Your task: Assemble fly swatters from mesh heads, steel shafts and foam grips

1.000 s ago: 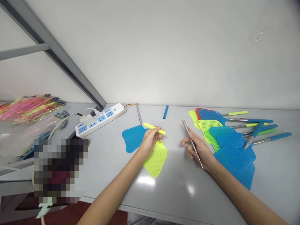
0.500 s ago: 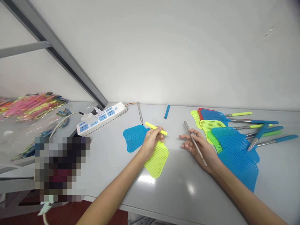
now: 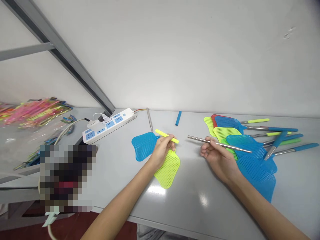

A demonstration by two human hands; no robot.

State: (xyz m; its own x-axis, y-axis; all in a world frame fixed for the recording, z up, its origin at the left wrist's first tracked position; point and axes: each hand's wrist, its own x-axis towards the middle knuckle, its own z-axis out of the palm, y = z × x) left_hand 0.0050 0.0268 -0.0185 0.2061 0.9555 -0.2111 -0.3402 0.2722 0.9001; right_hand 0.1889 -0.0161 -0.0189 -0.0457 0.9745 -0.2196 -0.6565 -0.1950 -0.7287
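Note:
Between the fingers of my left hand (image 3: 162,150) is a yellow handle sleeve (image 3: 162,133), slanting down to the right. Under that hand a yellow fly swatter head (image 3: 168,170) extends toward me, and a blue swatter head (image 3: 143,146) lies just left of it. My right hand (image 3: 220,160) pinches a silver metal rod (image 3: 232,147), which points left toward the yellow sleeve with a gap between them. A loose blue sleeve (image 3: 178,118) lies behind, near the wall. Another metal rod (image 3: 149,119) lies above the blue swatter head.
Several fly swatters with metal shafts and coloured grips (image 3: 282,130) are piled on the right. A white power strip (image 3: 110,125) with plugs and cables lies on the left of the grey table (image 3: 190,206). Packaged colourful items (image 3: 37,113) lie farther left.
The metal rod in my right hand has turned from steeply slanted to nearly level, its end now toward the yellow sleeve. The right fingers have closed more; my left hand stays in place.

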